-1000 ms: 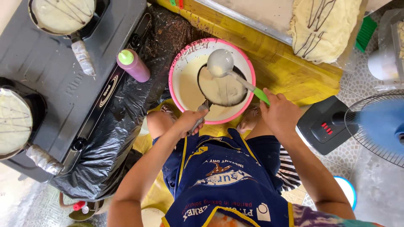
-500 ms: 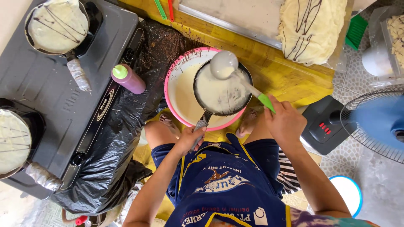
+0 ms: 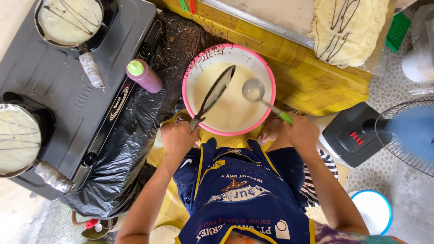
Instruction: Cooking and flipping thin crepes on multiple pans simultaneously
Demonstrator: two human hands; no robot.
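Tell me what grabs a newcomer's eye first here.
The pink-rimmed bowl of pale batter in the middle, with the left hand tipping a small dark pan on edge over it and the right hand holding a green-handled ladle. To the left, two pans of chocolate-striped crepes sit on a grey stove. A blue fan stands far right.

Blue fan (image 3: pixel 413 135) blurred, cut off at right edge
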